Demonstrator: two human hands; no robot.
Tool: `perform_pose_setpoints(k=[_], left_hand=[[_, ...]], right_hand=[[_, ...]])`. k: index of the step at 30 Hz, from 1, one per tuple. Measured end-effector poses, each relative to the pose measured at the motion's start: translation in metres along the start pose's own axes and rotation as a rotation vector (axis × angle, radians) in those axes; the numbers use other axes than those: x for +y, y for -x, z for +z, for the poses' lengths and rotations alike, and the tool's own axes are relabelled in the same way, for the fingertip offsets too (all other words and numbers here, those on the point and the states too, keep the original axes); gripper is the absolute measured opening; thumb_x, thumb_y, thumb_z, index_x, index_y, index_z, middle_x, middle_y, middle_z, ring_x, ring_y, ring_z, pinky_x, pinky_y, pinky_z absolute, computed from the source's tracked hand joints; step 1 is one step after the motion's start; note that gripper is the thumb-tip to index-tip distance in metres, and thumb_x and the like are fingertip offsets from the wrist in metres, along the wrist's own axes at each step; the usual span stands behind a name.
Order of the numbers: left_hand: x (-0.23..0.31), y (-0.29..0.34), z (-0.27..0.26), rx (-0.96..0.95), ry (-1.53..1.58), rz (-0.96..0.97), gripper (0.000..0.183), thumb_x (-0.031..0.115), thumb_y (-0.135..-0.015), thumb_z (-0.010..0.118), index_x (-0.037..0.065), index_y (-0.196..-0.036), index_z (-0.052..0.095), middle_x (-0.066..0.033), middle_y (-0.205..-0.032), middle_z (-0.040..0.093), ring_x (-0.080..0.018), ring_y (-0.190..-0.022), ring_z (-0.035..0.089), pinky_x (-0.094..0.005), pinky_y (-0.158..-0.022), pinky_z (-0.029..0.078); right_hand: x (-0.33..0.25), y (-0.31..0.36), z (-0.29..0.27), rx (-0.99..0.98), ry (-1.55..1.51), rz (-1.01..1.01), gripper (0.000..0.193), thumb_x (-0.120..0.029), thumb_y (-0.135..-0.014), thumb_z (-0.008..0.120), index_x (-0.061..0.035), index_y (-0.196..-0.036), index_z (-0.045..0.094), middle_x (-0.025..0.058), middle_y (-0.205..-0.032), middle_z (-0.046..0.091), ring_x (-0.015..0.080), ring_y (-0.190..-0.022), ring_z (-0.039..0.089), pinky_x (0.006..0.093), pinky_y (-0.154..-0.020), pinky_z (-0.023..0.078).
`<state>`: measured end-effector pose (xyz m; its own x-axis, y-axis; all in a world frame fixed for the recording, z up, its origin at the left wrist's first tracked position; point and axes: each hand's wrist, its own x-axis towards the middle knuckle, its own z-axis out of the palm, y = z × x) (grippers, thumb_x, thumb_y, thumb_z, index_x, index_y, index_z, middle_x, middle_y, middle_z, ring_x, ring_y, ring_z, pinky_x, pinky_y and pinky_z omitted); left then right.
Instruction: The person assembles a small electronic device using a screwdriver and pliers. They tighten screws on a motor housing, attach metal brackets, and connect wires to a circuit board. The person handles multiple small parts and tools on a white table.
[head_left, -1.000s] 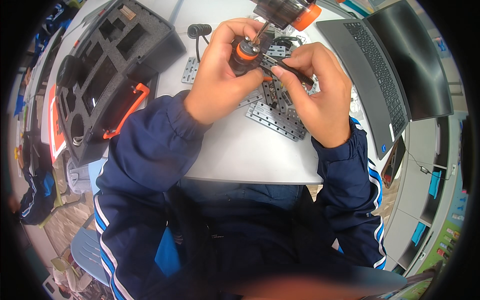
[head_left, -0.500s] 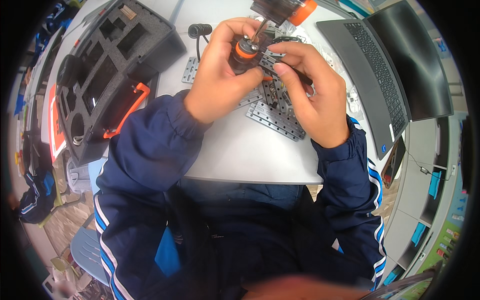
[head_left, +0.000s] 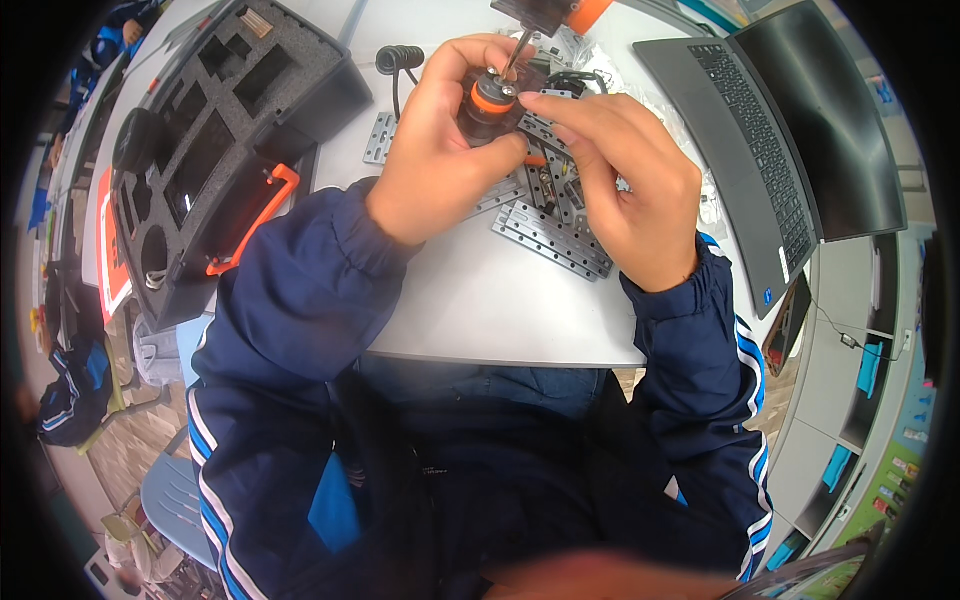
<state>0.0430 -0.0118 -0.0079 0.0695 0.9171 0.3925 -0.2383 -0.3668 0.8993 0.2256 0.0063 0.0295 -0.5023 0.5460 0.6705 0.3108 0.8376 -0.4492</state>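
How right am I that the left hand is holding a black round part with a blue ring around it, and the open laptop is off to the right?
One slip: the ring is orange, not blue, as the head view shows. The left hand is holding the black round part, and the open laptop is off to the right.

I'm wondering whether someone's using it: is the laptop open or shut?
Open: the laptop shows both its keyboard and its dark screen.

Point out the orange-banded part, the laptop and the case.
Orange-banded part (head_left: 491,104): head view, on its orange band.
Laptop (head_left: 756,150): head view, on its keyboard.
Case (head_left: 222,102): head view, on its grey foam.
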Motion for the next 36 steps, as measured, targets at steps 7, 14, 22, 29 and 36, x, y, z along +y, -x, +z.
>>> perform_pose_setpoints(k=[7,14,22,29,36], left_hand=[[0.005,0.001,0.001,0.001,0.056,-0.086,0.052,-0.014,-0.082,0.062,0.003,-0.128,0.045,-0.0109,-0.14,0.05,-0.0175,-0.124,0.055,-0.0308,-0.099,0.051],[0.011,0.002,0.001,0.0,0.047,-0.174,0.05,-0.011,-0.083,0.064,0.003,-0.128,0.046,-0.0108,-0.137,0.053,-0.0191,-0.125,0.055,-0.0328,-0.104,0.047],[0.007,0.001,0.001,0.033,0.041,-0.077,0.051,-0.013,-0.081,0.065,0.002,-0.126,0.046,-0.0106,-0.138,0.053,-0.0154,-0.117,0.06,-0.0299,-0.099,0.05],[0.002,0.0,0.001,0.052,0.007,-0.013,0.052,-0.013,-0.082,0.064,0.001,-0.128,0.045,-0.0108,-0.137,0.054,-0.0168,-0.123,0.058,-0.0306,-0.101,0.049],[0.001,0.001,0.0,0.031,-0.011,-0.013,0.054,-0.014,-0.081,0.063,0.001,-0.129,0.045,-0.0113,-0.138,0.052,-0.0191,-0.128,0.056,-0.0315,-0.103,0.048]], right_hand=[[0.001,-0.001,0.001,0.029,0.283,-0.208,0.043,0.005,-0.071,0.069,-0.0062,-0.113,0.074,0.0104,-0.092,0.065,0.0261,-0.079,0.067,0.0334,-0.068,0.054],[0.002,-0.002,-0.006,-0.015,0.424,-0.306,0.044,-0.003,-0.069,0.071,-0.0051,-0.113,0.073,0.0093,-0.092,0.064,0.0252,-0.079,0.066,0.0342,-0.066,0.054],[-0.014,-0.001,-0.001,0.039,-0.062,0.31,0.005,-0.006,-0.095,0.065,-0.0021,-0.096,0.066,0.0119,-0.081,0.064,0.0257,-0.068,0.064,0.0319,-0.061,0.049],[-0.013,0.001,-0.001,-0.01,-0.195,0.478,0.008,-0.008,-0.096,0.069,-0.0006,-0.094,0.065,0.0006,-0.08,0.066,0.0019,-0.072,0.056,0.0177,-0.057,0.037],[-0.006,0.001,-0.002,0.084,-0.124,0.284,0.015,0.003,-0.083,0.077,0.0017,-0.09,0.063,0.0038,-0.086,0.065,0.0052,-0.072,0.06,0.0186,-0.054,0.04]])
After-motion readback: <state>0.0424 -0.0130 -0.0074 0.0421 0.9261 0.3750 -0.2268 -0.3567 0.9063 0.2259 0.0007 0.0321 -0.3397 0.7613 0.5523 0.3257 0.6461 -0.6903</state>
